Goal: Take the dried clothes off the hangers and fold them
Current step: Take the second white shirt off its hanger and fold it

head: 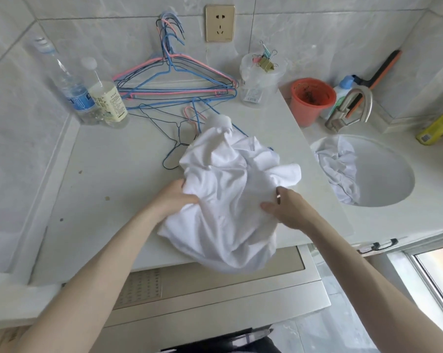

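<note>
A crumpled white garment (228,189) lies bunched on the pale countertop (100,174), its lower part hanging over the front edge. My left hand (175,197) grips its left side. My right hand (285,207) holds its right side, thumb on the cloth, a ring on one finger. Wire hangers (179,128) in blue, pink and black lie loose on the counter just behind the garment, partly under it. A stack of blue, pink and black hangers (174,80) leans at the back wall. More white clothes (338,169) sit in the round sink (388,174).
Two plastic bottles (88,90) stand at the back left. A clear tub with binder clips (259,77), an orange pot (310,100), a tap (352,108) and a brush sit at the back right. A wall socket (219,23) is above.
</note>
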